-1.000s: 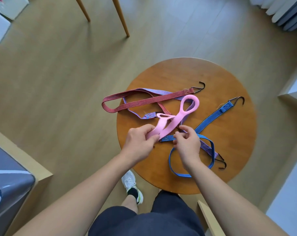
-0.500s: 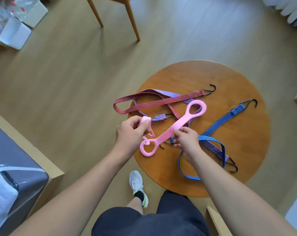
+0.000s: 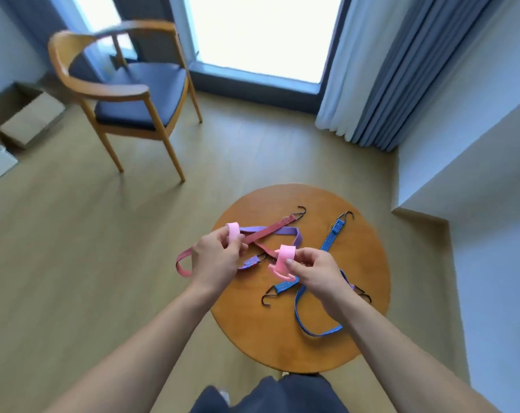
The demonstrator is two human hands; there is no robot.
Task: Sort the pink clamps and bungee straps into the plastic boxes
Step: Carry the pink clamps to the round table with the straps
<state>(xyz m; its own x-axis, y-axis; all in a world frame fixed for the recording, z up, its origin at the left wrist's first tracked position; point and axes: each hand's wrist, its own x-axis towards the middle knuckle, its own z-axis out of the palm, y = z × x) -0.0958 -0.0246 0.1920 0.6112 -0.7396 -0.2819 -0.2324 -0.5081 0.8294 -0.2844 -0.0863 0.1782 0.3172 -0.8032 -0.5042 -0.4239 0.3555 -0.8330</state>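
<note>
Separated since half a second ago, the two clamps, then held close together low over the table, now sit well apart, one in each hand, and the view has lifted to take in a chair (image 3: pixel 133 93) and a curtain (image 3: pixel 387 70).

Left hand (image 3: pixel 220 254): fingers and thumb curled, pinching the left pink clamp (image 3: pixel 233 231) above the left edge of the round wooden table (image 3: pixel 366 323).

Right hand (image 3: pixel 315 272): thumb and fingertips pinching the right pink clamp (image 3: pixel 284 259), hooked end downward, above the middle of the table.

Red strap (image 3: pixel 270 231): on the table, hook at the far side, loop hanging past the left edge.

Purple strap (image 3: pixel 296 238): crosses beneath the red strap.

Blue strap (image 3: pixel 331 238): lies to the right, partly hidden under the right hand, loop near the front edge.
</note>
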